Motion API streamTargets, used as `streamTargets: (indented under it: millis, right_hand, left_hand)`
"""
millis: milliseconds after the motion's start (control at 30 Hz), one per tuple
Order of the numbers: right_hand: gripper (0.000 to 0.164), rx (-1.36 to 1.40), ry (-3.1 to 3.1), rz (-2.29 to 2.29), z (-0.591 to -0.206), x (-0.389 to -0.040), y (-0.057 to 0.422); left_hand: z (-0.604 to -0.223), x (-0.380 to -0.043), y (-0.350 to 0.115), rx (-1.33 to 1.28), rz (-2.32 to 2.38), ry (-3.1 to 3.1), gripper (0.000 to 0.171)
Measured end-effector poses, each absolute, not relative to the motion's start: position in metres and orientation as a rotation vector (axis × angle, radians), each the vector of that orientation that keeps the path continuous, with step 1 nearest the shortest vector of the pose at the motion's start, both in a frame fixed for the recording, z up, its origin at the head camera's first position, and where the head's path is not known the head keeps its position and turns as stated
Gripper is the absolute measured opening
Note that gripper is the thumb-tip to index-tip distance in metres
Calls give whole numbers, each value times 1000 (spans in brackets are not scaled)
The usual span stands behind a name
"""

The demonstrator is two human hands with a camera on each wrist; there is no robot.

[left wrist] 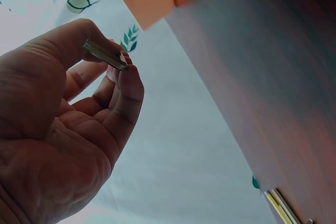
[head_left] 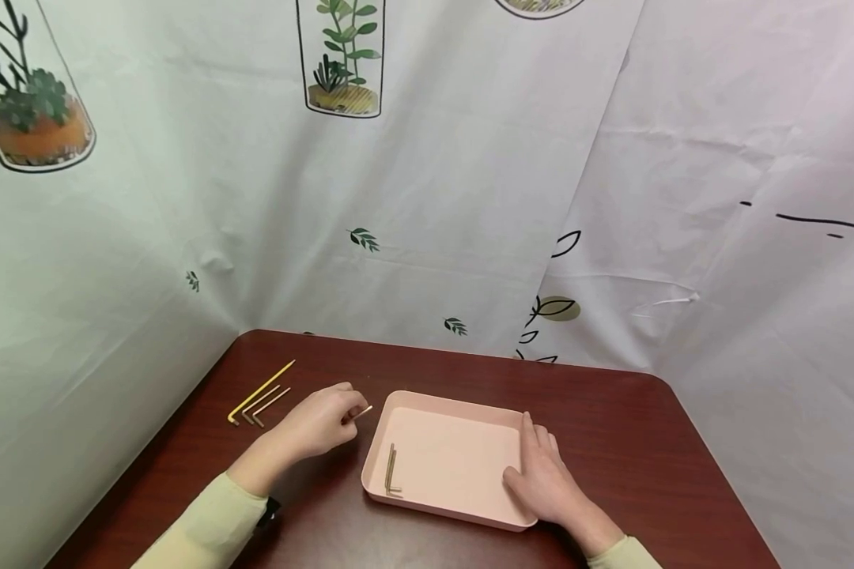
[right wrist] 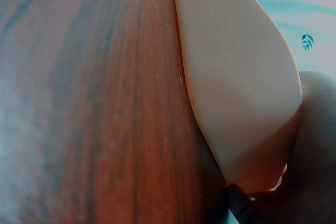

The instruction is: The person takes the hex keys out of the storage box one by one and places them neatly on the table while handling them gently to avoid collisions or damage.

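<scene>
My left hand (head_left: 320,423) is over the table just left of a pink tray (head_left: 455,454), pinching a small hex key (head_left: 364,412) between thumb and fingertips. In the left wrist view a short metal length of that hex key (left wrist: 105,55) shows; the rest is hidden by the fingers. My right hand (head_left: 544,480) grips the tray's right side, thumb over the rim and fingers along the outer wall. Inside the tray, brass-coloured hex keys (head_left: 390,468) lie together near the left wall.
On the table's left lie a long yellow hex key (head_left: 263,389) and two shorter hex keys (head_left: 272,401), side by side. The dark red wooden table (head_left: 633,442) has rounded back corners. White printed curtains (head_left: 427,197) hang close behind it and at both sides.
</scene>
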State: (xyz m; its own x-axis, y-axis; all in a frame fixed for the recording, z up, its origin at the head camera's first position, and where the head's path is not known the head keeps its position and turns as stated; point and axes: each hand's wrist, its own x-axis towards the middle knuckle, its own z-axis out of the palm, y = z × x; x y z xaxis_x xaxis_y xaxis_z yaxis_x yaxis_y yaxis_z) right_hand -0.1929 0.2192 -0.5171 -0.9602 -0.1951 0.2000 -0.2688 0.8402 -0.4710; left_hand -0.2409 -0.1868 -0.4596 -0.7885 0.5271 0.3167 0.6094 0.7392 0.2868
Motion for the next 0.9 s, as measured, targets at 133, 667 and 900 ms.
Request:
streamTargets:
  millis: [133, 667, 900]
  right_hand:
    - [99, 353, -2893, 777, -516, -193, 219]
    - [100, 381, -2861, 764, -516, -192, 220]
    - [100, 363, -2871, 771, -517, -193, 219]
  left_hand:
    - [-461, -242, -195, -887, -542, -2729, 23]
    - [-466, -251, -223, -755, -518, -2810, 27]
    - [-468, -255, -235, -708, -515, -2844, 25]
